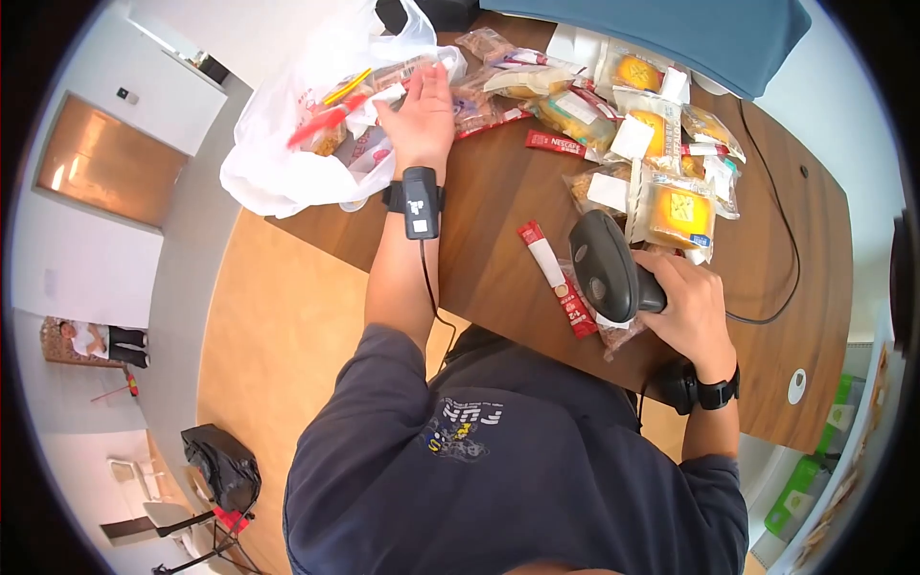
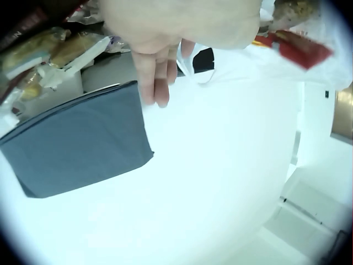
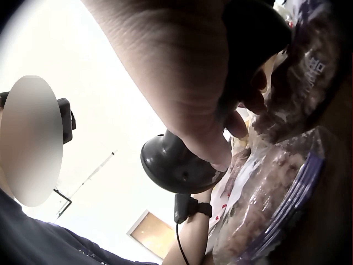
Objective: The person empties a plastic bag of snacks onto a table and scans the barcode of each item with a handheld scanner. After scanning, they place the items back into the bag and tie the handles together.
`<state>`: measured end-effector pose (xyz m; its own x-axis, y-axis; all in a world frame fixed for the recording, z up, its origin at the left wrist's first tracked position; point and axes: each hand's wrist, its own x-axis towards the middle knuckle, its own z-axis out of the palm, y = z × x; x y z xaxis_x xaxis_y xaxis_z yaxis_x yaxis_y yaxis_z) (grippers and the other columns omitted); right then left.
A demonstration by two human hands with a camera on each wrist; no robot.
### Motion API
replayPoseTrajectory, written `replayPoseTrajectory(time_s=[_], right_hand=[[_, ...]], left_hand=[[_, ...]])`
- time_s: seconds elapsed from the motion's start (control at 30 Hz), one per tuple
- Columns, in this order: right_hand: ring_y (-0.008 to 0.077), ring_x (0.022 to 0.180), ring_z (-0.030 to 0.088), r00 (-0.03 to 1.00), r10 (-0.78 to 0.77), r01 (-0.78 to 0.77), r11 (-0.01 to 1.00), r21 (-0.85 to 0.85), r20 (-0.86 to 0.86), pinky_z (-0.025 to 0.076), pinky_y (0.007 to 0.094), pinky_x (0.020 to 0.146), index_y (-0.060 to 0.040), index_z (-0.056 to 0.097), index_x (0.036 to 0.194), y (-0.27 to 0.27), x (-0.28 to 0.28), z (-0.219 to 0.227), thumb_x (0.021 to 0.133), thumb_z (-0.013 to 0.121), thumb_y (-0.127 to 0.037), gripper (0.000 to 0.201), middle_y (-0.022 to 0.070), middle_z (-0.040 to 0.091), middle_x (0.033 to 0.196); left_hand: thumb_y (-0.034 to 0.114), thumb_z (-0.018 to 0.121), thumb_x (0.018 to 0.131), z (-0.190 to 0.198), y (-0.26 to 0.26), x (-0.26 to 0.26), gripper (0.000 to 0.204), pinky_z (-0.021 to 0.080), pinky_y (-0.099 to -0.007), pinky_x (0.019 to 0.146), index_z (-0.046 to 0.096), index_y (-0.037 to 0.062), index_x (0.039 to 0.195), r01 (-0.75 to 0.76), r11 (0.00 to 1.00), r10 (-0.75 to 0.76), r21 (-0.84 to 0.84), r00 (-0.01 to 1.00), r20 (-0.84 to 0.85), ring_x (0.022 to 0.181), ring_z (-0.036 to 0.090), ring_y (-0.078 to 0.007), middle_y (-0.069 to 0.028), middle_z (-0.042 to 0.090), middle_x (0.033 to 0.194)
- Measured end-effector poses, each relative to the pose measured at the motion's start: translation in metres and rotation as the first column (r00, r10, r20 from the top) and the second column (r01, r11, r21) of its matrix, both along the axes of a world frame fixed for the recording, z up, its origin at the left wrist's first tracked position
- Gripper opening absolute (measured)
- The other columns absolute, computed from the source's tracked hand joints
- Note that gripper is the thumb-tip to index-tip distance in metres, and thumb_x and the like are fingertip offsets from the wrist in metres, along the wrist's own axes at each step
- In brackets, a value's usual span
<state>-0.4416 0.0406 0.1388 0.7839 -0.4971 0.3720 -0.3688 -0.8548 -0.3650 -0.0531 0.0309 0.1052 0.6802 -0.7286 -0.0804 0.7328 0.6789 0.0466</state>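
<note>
In the head view my left hand (image 1: 422, 120), palm up with fingers extended, is at the edge of a white plastic bag (image 1: 259, 153) with snack packets inside. A blurred red packet (image 1: 328, 122) is left of the hand; whether they touch I cannot tell. The left wrist view shows the fingers of this hand (image 2: 154, 69) straight. My right hand (image 1: 692, 305) grips the handle of a black handheld scanner (image 1: 604, 268), above a red-and-white stick packet (image 1: 558, 278) and a clear bag (image 1: 618, 335). The right wrist view shows fingers of the right hand (image 3: 171, 72) curled round the scanner (image 3: 182, 168).
Wrapped yellow cakes (image 1: 680, 213), a NESCAFE stick (image 1: 561, 144) and other packets are piled on the wooden table (image 1: 498, 211). A black cable (image 1: 781, 211) curves along the right side. Behind the pile is a blue-grey object (image 1: 671, 34). A person (image 1: 96, 340) is in the left background.
</note>
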Motion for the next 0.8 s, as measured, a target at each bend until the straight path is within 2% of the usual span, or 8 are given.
replayPoseTrajectory(time_s=[0.1, 0.3, 0.4, 0.43, 0.5, 0.67, 0.77, 0.8], right_hand=[[0.0265, 0.075, 0.064, 1.0, -0.007, 0.007, 1.0, 0.003, 0.006, 0.051, 0.0376, 0.063, -0.0141, 0.066, 0.109, 0.0, 0.001, 0.001, 0.059, 0.076, -0.008, 0.051, 0.0065, 0.061, 0.08], [0.0261, 0.074, 0.064, 0.999, -0.002, 0.003, 1.0, -0.016, 0.037, 0.051, 0.0375, 0.064, -0.0145, 0.066, 0.108, -0.001, 0.001, 0.002, 0.061, 0.077, -0.01, 0.049, 0.006, 0.062, 0.081], [0.0251, 0.075, 0.064, 1.0, 0.003, -0.003, 1.0, -0.021, 0.0, 0.051, 0.0369, 0.065, -0.0154, 0.065, 0.109, -0.001, -0.001, 0.002, 0.06, 0.077, -0.01, 0.051, 0.005, 0.062, 0.082], [0.0251, 0.075, 0.064, 1.0, -0.007, 0.007, 1.0, -0.019, 0.001, 0.051, 0.0369, 0.065, -0.0154, 0.065, 0.109, -0.002, -0.002, 0.001, 0.06, 0.077, -0.01, 0.051, 0.005, 0.062, 0.082], [0.024, 0.076, 0.065, 1.0, 0.016, -0.017, 0.999, -0.031, -0.024, 0.051, 0.0359, 0.065, -0.0156, 0.064, 0.111, -0.003, -0.004, -0.003, 0.061, 0.077, -0.01, 0.052, 0.004, 0.063, 0.084], [0.0241, 0.077, 0.065, 0.999, 0.023, -0.023, 1.0, -0.02, -0.024, 0.051, 0.0359, 0.064, -0.0156, 0.064, 0.112, -0.003, -0.007, -0.003, 0.06, 0.077, -0.01, 0.054, 0.0037, 0.063, 0.084], [0.0246, 0.078, 0.065, 1.0, 0.024, -0.024, 1.0, -0.014, -0.009, 0.051, 0.0361, 0.064, -0.0155, 0.064, 0.112, -0.002, -0.007, -0.002, 0.06, 0.077, -0.01, 0.054, 0.0039, 0.063, 0.084], [0.0249, 0.078, 0.065, 1.0, 0.024, -0.024, 1.0, -0.009, -0.004, 0.052, 0.0361, 0.065, -0.0155, 0.064, 0.112, -0.003, -0.008, -0.001, 0.06, 0.077, -0.01, 0.054, 0.0041, 0.063, 0.084]], left_hand=[[0.053, 0.036, 0.102, -0.021, -0.005, -0.001, 0.06, 0.052, -0.0411, 0.094, 0.051, -0.0033, 0.116, 0.242, 0.97, -0.221, -0.013, 0.904, 0.366, 0.094, 0.06, -0.0274, -0.0143, 0.059, 0.101], [0.033, 0.058, 0.098, -0.008, -0.014, -0.044, 0.033, 0.053, -0.0384, 0.081, 0.059, 0.0019, 0.108, -0.079, 0.907, -0.25, 0.414, 0.69, 0.68, 0.084, 0.061, -0.0212, -0.008, 0.061, 0.095], [0.026, 0.077, 0.083, -0.021, -0.026, -0.045, 0.053, 0.047, -0.0386, 0.094, 0.056, 0.0055, 0.128, -0.767, 0.639, -0.262, 0.062, -0.14, 0.955, 0.112, 0.057, -0.0286, -0.0149, 0.058, 0.122], [0.026, 0.077, 0.083, -0.022, -0.027, -0.048, 0.053, 0.047, -0.0386, 0.094, 0.056, 0.0055, 0.128, -0.76, 0.647, -0.262, 0.063, -0.144, 0.954, 0.112, 0.057, -0.0286, -0.0149, 0.058, 0.122], [0.028, 0.078, 0.079, -0.023, -0.031, -0.055, 0.065, 0.036, -0.0426, 0.107, 0.052, 0.0094, 0.135, -0.723, 0.611, -0.307, -0.322, -0.592, 0.745, 0.128, 0.046, -0.035, -0.019, 0.052, 0.135], [0.028, 0.071, 0.082, -0.041, -0.051, -0.053, 0.044, 0.021, -0.0653, 0.108, 0.06, 0.016, 0.123, -0.771, 0.562, -0.437, -0.3, -0.585, 0.684, 0.128, 0.047, -0.0313, -0.0058, 0.059, 0.128], [0.025, 0.067, 0.086, -0.038, -0.049, -0.05, 0.031, 0.02, -0.0631, 0.109, 0.064, 0.0121, 0.114, -0.791, 0.593, -0.447, -0.152, -0.481, 0.754, 0.122, 0.052, -0.0302, -0.0048, 0.063, 0.121], [0.023, 0.063, 0.091, -0.039, -0.052, -0.046, 0.023, 0.037, -0.0506, 0.102, 0.064, 0.0078, 0.109, -0.801, 0.524, -0.342, -0.29, -0.509, 0.79, 0.102, 0.062, -0.0245, -0.0059, 0.067, 0.107]])
